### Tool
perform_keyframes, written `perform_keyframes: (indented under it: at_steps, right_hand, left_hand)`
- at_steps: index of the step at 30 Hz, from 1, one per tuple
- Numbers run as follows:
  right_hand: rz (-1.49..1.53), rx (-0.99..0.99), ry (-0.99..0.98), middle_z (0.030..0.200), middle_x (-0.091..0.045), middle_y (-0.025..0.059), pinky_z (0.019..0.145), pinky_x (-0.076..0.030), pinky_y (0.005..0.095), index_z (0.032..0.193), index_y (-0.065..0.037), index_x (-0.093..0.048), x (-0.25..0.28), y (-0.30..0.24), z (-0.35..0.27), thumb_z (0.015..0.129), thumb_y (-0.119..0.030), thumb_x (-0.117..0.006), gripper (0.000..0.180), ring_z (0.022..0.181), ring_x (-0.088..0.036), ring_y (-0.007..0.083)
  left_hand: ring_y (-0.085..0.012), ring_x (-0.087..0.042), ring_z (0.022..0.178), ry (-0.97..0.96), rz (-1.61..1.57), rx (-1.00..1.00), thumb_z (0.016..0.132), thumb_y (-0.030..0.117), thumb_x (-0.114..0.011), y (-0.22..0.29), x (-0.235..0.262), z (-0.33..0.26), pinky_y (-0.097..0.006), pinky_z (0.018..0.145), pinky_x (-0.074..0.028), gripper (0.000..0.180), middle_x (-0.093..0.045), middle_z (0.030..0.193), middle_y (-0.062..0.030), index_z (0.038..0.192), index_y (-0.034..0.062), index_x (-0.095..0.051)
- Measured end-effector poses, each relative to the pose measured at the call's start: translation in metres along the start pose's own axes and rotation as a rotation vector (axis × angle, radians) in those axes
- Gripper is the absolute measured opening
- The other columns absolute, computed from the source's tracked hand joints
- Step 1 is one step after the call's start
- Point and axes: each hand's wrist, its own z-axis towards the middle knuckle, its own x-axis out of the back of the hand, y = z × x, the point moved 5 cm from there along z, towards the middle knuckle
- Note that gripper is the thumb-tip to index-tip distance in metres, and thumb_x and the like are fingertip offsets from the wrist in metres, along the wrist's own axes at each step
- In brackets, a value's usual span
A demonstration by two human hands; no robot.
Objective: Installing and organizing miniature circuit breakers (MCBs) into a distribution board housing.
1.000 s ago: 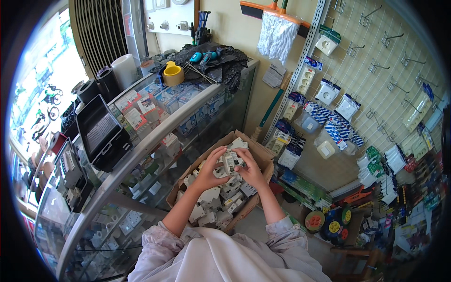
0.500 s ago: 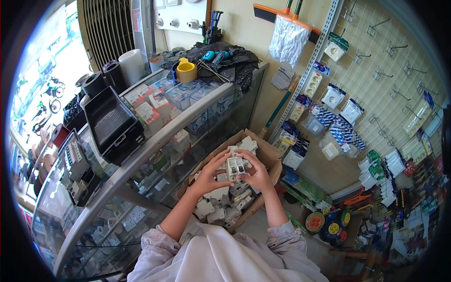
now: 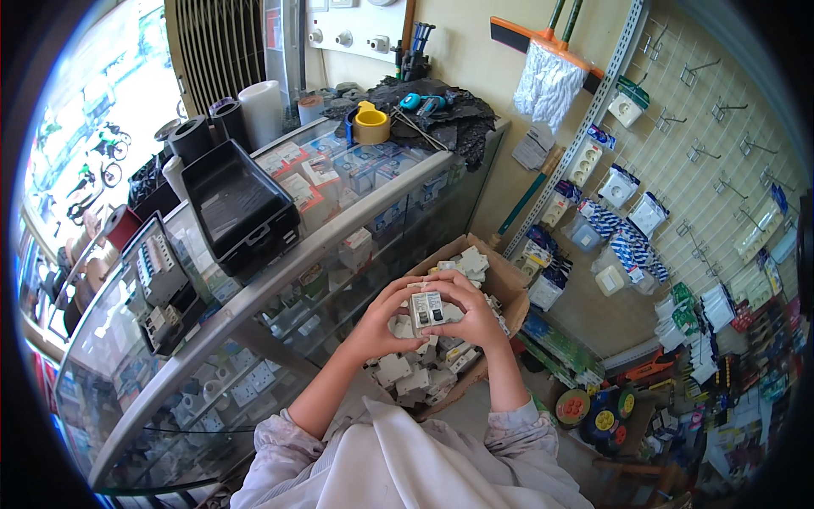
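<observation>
Two small white circuit breakers (image 3: 427, 310) sit side by side between my hands, their fronts and dark toggles facing up toward me. My left hand (image 3: 383, 324) grips them from the left, thumb at the lower edge and fingers along the top. From the right, my right hand (image 3: 476, 319) closes on the same pair in a like way. Right beneath is an open cardboard box (image 3: 514, 293) heaped with loose white and grey breakers (image 3: 414, 380). My hands and forearms hide part of that heap.
A glass display counter (image 3: 326, 246) runs along the left, bearing a black open tray (image 3: 233, 199), a grey case of breakers (image 3: 159, 271) and a yellow tape roll (image 3: 370, 127). Wire-grid shelving (image 3: 712, 161) with packaged sockets stands right. Cable reels (image 3: 604, 416) lie below it.
My view has turned, so counter and shelving lie farther right in the picture. The breaker pair has tilted to face me more squarely, and both hands still hold it.
</observation>
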Motion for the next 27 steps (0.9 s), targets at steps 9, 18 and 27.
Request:
perform_keyframes:
  at_steps: [9,18,27]
  right_hand:
    - [-0.086,0.061,-0.061,0.117,-0.051,0.007,0.089,-0.048,0.0332,0.11,-0.007,-0.062,-0.037,-0.031,0.018,0.057,-0.008,-0.083,0.057,0.105,-0.054,0.0197]
    - [-0.103,0.142,-0.082,0.111,-0.053,0.0066,0.085,-0.048,0.0316,0.109,-0.008,-0.062,-0.085,-0.054,0.033,0.057,-0.008,-0.082,0.056,0.1,-0.055,0.0194]
    - [-0.291,0.179,-0.145,0.095,-0.055,0.0046,0.074,-0.047,0.0301,0.111,-0.009,-0.062,-0.138,-0.09,0.055,0.055,-0.013,-0.082,0.06,0.086,-0.056,0.0179]
  left_hand:
    - [-0.0261,-0.047,0.115,0.057,0.097,0.004,0.06,0.009,-0.077,0.03,0.035,-0.028,-0.035,0.083,-0.051,0.07,-0.039,0.13,-0.0127,0.124,0.008,-0.047]
    - [-0.027,-0.05,0.11,0.12,0.233,0.036,0.059,0.012,-0.078,0.058,0.073,-0.062,-0.035,0.08,-0.05,0.073,-0.041,0.128,-0.013,0.124,0.008,-0.046]
    - [-0.0284,-0.049,0.113,0.192,0.283,0.114,0.058,0.013,-0.078,0.074,0.119,-0.098,-0.037,0.082,-0.05,0.074,-0.041,0.129,-0.0119,0.125,0.0073,-0.046]
